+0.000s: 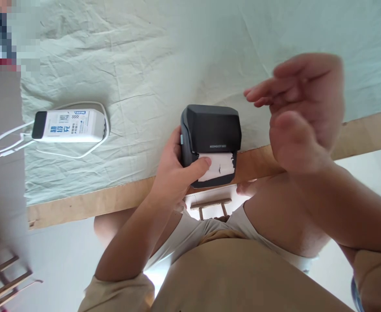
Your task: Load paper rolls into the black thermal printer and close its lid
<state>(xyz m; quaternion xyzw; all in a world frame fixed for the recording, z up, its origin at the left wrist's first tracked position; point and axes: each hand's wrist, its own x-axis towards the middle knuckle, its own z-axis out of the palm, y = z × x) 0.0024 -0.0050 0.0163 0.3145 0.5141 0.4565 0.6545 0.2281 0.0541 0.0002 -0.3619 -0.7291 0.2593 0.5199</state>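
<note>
A dark label printer (pixel 214 128) sits at the table's front edge. White paper (pixel 221 167) with a torn right edge and a small dark mark lies on its lower front. Wrapped round the printer's left side, my left hand (pixel 177 164) presses its thumb on the paper. Up and to the right, my right hand (pixel 304 108) is raised in the air, apart from the printer, fingers bent and spread from the thumb, with nothing visible in it; it is slightly blurred.
A white power strip (pixel 69 125) with white cables lies on the wrinkled pale green cloth (pixel 138 56) at the left. The wooden table edge (pixel 112 197) runs across the front. A wooden rack (pixel 5 281) stands on the floor at lower left.
</note>
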